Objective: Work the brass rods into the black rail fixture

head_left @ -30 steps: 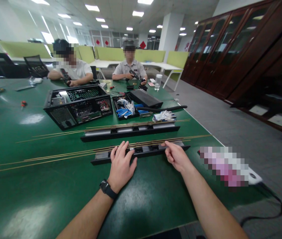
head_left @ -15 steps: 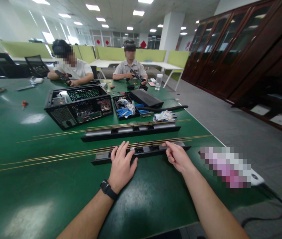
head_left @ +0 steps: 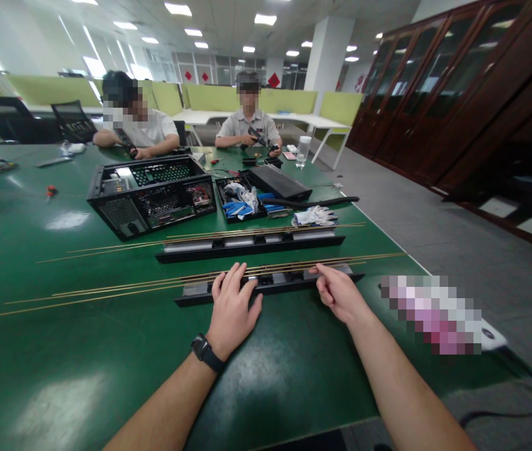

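My left hand (head_left: 235, 308) lies palm down, its fingers spread over a long black rail (head_left: 289, 285) with pale metal and black inner parts. A few thin brass-coloured rods (head_left: 106, 291) lie lengthwise along it and stick out far to the left. Near the rail's right part, my right hand (head_left: 341, 294) stretches its index finger toward the rods while the other fingers curl in. Whether anything sits in that curl is hidden. Farther off, a similar rail (head_left: 247, 250) runs roughly parallel, with more thin rods along its top.
Beyond the rails stand an opened black computer case (head_left: 153, 200) and a black tray (head_left: 240, 217) of blue-and-white gloves. A white glove (head_left: 315, 217) lies beside it. To the right sits a blurred-out white-ended device (head_left: 494, 336) with a cable. Two people work across the green table (head_left: 106, 363).
The whole view has shifted slightly right and up. Both hands hold nearly the same place on the rail and rods.
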{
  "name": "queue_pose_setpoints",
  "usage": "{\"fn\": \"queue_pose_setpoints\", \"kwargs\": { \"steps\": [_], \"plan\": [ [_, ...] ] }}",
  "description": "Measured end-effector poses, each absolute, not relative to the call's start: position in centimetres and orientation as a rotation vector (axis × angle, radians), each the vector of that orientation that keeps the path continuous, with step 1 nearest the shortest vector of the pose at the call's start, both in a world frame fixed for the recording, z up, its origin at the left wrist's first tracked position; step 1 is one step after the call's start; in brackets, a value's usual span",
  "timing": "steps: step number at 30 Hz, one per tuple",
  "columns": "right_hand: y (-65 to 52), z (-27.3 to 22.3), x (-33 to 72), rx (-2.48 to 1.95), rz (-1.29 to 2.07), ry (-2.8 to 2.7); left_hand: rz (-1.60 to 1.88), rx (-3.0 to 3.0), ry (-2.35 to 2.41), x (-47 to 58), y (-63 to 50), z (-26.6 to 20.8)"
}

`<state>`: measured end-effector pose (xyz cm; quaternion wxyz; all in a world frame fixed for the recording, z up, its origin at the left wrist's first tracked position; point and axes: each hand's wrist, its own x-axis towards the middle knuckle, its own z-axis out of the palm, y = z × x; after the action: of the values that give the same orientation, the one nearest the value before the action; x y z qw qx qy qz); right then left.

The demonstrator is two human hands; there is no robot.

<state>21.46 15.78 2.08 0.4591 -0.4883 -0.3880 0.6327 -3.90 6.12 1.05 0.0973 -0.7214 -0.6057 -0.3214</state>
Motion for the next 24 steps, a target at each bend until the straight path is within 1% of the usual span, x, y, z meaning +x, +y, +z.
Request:
{"fn": "queue_pose_setpoints", "kwargs": {
  "steps": [24],
  "plan": [
    [16.14,1.70,21.64,-1.198,1.557,-0.961,-0.948,-2.137,-1.801,-3.93,6.13,0.92]
  ]
}}
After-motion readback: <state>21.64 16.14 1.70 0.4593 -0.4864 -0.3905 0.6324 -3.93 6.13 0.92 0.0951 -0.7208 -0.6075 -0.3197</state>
